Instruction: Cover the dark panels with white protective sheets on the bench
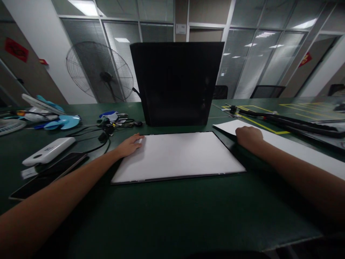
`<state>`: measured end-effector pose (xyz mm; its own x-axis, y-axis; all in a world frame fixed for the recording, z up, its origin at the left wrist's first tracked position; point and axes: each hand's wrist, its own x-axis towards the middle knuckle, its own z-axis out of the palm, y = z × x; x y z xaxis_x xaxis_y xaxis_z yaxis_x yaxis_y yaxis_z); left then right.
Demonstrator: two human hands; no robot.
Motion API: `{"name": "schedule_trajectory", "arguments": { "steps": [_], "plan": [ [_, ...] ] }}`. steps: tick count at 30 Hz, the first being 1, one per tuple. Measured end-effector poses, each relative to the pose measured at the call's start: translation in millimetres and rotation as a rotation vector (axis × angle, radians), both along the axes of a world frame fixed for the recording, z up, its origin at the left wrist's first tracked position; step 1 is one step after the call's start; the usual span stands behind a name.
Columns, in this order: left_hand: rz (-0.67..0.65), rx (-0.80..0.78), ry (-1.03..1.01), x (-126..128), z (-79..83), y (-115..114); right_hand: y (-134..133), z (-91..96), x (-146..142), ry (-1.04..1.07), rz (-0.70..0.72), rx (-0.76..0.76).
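Observation:
A flat white rectangular panel (178,154) with a thin dark frame lies on the green table in front of me. My left hand (131,145) rests on its far left corner, fingers stretched out over the white surface. To the right, a long white sheet (291,145) extends toward the right edge of the view, its near-left corner slightly raised. My right hand (249,136) is closed at this sheet's left end, apart from the panel; the fingertips are hidden.
A large black box-like object (178,84) stands behind the panel. At left are a white device (49,151), a dark phone-like slab (48,176), cables (107,129) and blue fan blades (62,122). Black cable bundles (291,120) lie at far right on the green table (172,216).

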<state>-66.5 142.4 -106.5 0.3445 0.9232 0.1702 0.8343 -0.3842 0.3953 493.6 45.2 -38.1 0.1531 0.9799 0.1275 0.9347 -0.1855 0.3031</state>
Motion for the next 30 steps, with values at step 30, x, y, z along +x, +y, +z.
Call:
{"name": "schedule_trajectory", "arguments": {
  "steps": [30],
  "plan": [
    [0.026,-0.019,0.034,14.4,6.1,-7.8,-95.1,-35.1,-133.3,0.440,1.350,-0.114]
  ]
}}
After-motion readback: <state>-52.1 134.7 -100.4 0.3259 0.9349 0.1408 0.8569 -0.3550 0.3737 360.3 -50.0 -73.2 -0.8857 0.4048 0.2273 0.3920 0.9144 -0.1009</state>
